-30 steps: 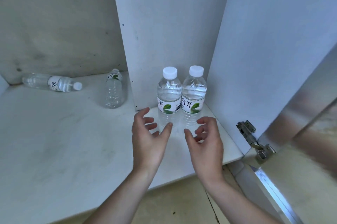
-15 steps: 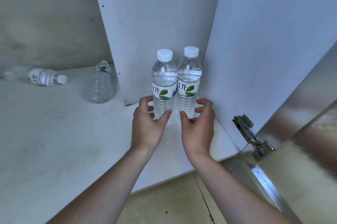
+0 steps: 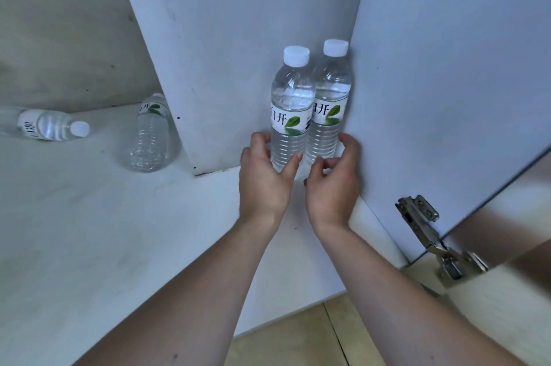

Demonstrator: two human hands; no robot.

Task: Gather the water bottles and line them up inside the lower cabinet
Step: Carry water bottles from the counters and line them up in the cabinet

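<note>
Two clear water bottles with white caps and leaf labels stand upright side by side in the cabinet's back right corner: the left bottle (image 3: 290, 103) and the right bottle (image 3: 331, 97). My left hand (image 3: 265, 175) wraps the base of the left bottle, thumb and fingers around it. My right hand (image 3: 334, 181) cups the base of the right bottle. Two more bottles lie on their sides on the cabinet floor (image 3: 89, 231): one (image 3: 152, 136) next to the divider panel, another (image 3: 50, 125) at the far left.
A white divider panel (image 3: 226, 52) stands behind the upright bottles, the cabinet side wall (image 3: 447, 82) to their right. A metal hinge (image 3: 432, 237) sticks out at the lower right beside the open door. Tiled floor shows below the shelf edge.
Both hands went forward and closed around the bases of the two upright bottles. The bottles now stand deeper, against the back corner. The view has moved closer.
</note>
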